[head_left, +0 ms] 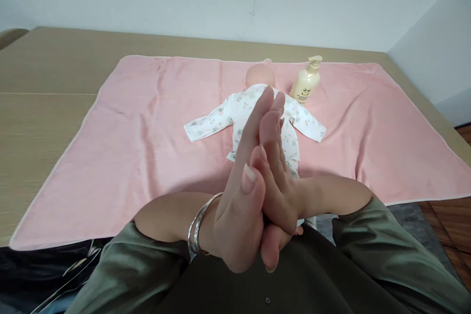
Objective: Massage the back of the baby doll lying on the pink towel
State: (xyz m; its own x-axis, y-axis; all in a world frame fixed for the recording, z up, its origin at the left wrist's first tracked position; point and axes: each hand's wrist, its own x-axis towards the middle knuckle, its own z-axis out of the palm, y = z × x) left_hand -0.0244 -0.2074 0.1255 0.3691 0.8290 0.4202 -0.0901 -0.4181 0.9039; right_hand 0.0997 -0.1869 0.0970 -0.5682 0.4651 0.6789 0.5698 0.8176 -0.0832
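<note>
Below and past the left hand and right hand, pressed palm to palm, the baby doll lies lengthwise, head away, neither's really nearer.

- My left hand and right hand press close over the doll, leaving little room to pass between the palms and blocking a straight reach to its lower body.
- To my left, beyond the doll's outstretched sleeve, a broad, lightly creased stretch of pink blanket offers open passage toward the bare tabletop.
- On my right, a pump bottle obstructs the approach beside the doll's head and shoulder.
- Farther right, past the bottle, open blanket gives a hand space to move.
- At the back, a pale wall limits reach beyond the table.
</note>
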